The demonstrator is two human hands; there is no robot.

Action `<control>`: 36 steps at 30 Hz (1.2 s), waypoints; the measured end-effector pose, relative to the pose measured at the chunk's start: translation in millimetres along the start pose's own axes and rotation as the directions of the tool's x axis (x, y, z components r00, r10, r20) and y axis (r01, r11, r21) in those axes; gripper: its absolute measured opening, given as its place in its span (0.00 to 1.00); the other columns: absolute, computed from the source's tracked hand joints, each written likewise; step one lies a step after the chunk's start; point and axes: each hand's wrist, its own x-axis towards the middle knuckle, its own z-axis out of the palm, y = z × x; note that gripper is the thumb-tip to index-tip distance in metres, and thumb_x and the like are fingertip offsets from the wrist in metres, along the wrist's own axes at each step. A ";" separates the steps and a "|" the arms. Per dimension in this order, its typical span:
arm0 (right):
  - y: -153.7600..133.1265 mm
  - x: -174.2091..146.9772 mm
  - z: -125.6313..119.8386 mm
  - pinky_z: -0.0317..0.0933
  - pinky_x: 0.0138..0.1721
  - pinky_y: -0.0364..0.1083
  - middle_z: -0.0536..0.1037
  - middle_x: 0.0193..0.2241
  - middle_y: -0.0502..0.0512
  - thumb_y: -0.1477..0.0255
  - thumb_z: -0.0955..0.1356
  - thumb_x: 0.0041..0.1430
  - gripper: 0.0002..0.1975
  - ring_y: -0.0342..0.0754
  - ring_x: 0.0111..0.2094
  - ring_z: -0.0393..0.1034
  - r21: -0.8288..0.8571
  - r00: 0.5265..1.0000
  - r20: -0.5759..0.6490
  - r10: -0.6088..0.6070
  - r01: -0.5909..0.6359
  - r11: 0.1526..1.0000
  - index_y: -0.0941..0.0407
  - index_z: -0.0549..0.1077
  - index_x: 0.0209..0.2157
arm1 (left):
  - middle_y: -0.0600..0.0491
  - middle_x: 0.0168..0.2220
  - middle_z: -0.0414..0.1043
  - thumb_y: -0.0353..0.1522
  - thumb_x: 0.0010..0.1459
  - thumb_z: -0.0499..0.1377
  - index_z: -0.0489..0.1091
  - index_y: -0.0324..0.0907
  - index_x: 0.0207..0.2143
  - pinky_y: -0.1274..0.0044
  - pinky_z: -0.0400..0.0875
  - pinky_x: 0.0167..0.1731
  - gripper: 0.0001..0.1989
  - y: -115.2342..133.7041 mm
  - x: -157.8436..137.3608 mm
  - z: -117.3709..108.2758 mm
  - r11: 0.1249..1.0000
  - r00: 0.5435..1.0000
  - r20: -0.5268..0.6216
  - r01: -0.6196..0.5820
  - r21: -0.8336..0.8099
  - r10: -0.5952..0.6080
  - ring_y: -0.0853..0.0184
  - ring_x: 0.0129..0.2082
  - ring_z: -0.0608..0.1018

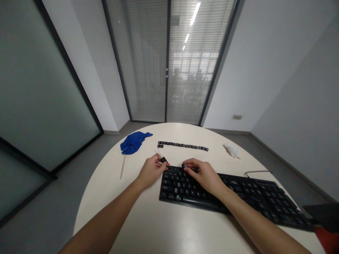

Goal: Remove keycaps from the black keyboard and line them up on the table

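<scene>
Both forearms reach forward over the round table [132, 218], angling inward, so the hands sit near each other but apart. The right forearm crosses above the black keyboard [196, 201], which lies under the right wrist and runs out to the right of it; the keyboard's left end is just beside the left hand's fingertips. The left hand [152, 170] is palm inward, its thumb and fingers closed on a small black tool [163, 160] with thin wires, some pointing away from the person. The right hand [201, 173] is bent over the keyboard's far edge, back of the hand up, with a small black key [183, 165] pinched between thumb and fingers.

Beyond both hands, a line of loose keys [182, 145] stretches from ahead of the left hand to ahead of the right, with a short second row at its left end. Further left of the left hand lies a blue cloth [134, 143], a pale stick [123, 167] poking out toward the person. Ahead and right of the right hand is a crumpled white tissue [232, 151]. Past the table stands a glass partition [148, 70] with blinds.
</scene>
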 end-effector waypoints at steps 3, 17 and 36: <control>2.1 11.8 -0.3 0.69 0.39 0.47 0.82 0.35 0.53 0.70 0.68 0.59 0.10 0.50 0.37 0.77 -0.061 0.999 0.010 0.032 -0.031 0.998 0.52 0.75 0.43 | 0.47 0.33 0.80 0.35 0.56 0.62 0.67 0.41 0.32 0.74 0.76 0.32 0.08 0.4 -2.4 -3.3 0.996 0.997 0.056 -0.061 0.070 0.057 0.62 0.31 0.82; -5.1 98.7 37.7 0.63 0.40 0.45 0.80 0.39 0.54 0.71 0.67 0.57 0.10 0.51 0.41 0.74 -0.517 0.994 0.068 0.088 -0.040 0.855 0.51 0.77 0.40 | 0.47 0.32 0.81 0.36 0.55 0.63 0.64 0.42 0.30 0.73 0.77 0.33 0.10 -9.2 3.3 -18.7 0.995 0.997 0.063 -0.043 0.090 0.037 0.61 0.31 0.83; -8.2 136.7 67.9 0.61 0.42 0.47 0.79 0.42 0.57 0.69 0.62 0.63 0.13 0.53 0.42 0.73 -0.572 0.987 -0.014 0.163 -0.142 0.808 0.49 0.73 0.48 | 0.48 0.31 0.81 0.31 0.56 0.60 0.65 0.40 0.31 0.75 0.78 0.32 0.06 -7.2 4.5 -18.2 0.984 0.996 0.083 -0.052 0.173 0.038 0.64 0.30 0.83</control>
